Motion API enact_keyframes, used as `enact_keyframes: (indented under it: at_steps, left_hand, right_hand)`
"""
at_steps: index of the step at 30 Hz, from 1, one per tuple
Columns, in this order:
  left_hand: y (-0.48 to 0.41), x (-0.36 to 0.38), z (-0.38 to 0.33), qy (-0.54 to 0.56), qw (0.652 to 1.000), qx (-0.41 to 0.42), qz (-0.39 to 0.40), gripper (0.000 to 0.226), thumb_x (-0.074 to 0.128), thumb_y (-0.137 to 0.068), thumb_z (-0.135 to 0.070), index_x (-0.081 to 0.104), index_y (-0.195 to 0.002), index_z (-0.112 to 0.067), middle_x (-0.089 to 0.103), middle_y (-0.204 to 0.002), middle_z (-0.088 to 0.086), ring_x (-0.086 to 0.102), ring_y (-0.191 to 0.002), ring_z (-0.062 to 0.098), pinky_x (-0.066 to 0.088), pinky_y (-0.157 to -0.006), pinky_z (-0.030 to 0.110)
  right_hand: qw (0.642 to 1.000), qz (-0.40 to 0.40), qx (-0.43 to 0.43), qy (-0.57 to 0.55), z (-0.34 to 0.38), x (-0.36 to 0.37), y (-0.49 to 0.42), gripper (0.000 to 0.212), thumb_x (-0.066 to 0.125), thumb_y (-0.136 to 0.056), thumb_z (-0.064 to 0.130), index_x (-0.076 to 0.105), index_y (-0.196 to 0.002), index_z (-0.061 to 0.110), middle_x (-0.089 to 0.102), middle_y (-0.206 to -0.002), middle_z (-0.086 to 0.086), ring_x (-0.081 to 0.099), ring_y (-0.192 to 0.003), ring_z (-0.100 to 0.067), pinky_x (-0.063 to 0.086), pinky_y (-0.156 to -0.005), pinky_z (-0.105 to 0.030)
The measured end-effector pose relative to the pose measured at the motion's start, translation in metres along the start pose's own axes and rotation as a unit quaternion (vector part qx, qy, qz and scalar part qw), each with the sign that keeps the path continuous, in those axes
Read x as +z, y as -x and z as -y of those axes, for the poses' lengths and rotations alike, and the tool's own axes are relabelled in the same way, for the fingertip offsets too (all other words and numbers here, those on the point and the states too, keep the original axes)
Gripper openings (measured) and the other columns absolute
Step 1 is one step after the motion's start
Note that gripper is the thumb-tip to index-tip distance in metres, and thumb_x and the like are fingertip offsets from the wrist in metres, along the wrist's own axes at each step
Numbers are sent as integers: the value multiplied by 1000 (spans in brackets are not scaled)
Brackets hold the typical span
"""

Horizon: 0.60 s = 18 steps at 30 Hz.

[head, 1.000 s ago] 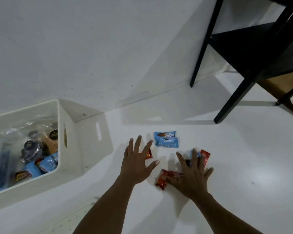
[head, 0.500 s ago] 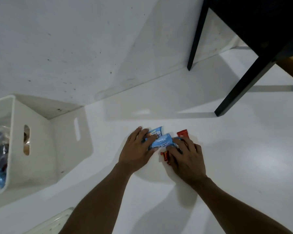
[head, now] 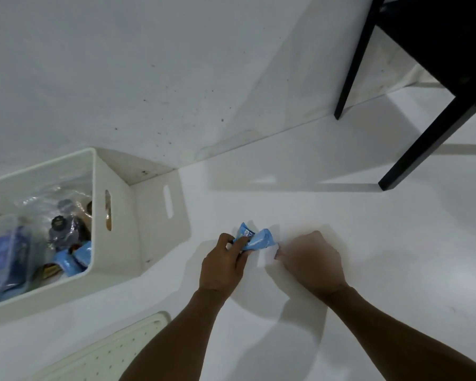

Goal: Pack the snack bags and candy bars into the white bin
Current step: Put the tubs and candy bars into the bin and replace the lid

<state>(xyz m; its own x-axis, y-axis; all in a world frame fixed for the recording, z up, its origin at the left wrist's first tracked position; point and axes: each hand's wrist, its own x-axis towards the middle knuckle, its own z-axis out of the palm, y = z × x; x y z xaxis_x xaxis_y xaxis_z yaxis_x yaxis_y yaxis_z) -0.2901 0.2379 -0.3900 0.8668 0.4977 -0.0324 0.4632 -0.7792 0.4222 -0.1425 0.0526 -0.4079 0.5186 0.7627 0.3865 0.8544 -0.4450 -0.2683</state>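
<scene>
My left hand [head: 223, 266] grips two crumpled blue snack bags [head: 256, 239] just above the white floor. To their right, my right hand [head: 309, 258] is curled into a fist with its back to the camera. What it holds is hidden, and no red candy bars lie on the floor. The white bin [head: 94, 193] stands at the left, against the wall. It holds blue snack bags [head: 72, 258], a small brown bar and clear plastic bags with dark items.
A black table leg [head: 426, 145] slants down to the floor at the upper right, with a second leg [head: 351, 70] by the wall. A white perforated panel [head: 113, 353] lies at the bottom left. A white wall rises behind the bin.
Both hands swept the blue bags and red bars together, then closed and lifted. The left now has the blue bags; the red bars vanished under the right. The view swung back left onto the bin.
</scene>
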Motion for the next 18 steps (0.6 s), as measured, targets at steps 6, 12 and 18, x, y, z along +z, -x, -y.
enact_keyframes:
  at_steps: [6, 12, 18]
  left_hand:
    - [3, -76, 21, 20, 998, 5, -61, 31, 64, -92, -26, 67, -122, -19, 60, -100, 4, 61, -62, 22, 53, -55, 28]
    - [-2, -195, 53, 6, 986, 45, -162, 33, 70, -88, -22, 68, -120, -13, 62, -97, 9, 63, -66, 25, 51, -57, 28]
    - [21, -322, 141, 15, 972, -32, -234, 33, 69, -89, -25, 69, -120, -16, 63, -96, 9, 63, -82, 26, 37, -69, 24]
  right_hand:
    - [999, -47, 26, -2, 67, -13, -38, 25, 72, -82, 45, 73, -75, 20, 68, -78, 6, 53, -75, -21, 41, -51, -27]
    - [991, -119, 39, -48, 160, -54, -136, 23, 75, -77, 45, 71, -69, 23, 67, -72, 7, 52, -73, -19, 41, -46, -28]
    - [977, -83, 79, -178, 307, -71, -230, 31, 68, -79, 59, 70, -79, 28, 65, -81, 13, 50, -81, -12, 46, -55, -29]
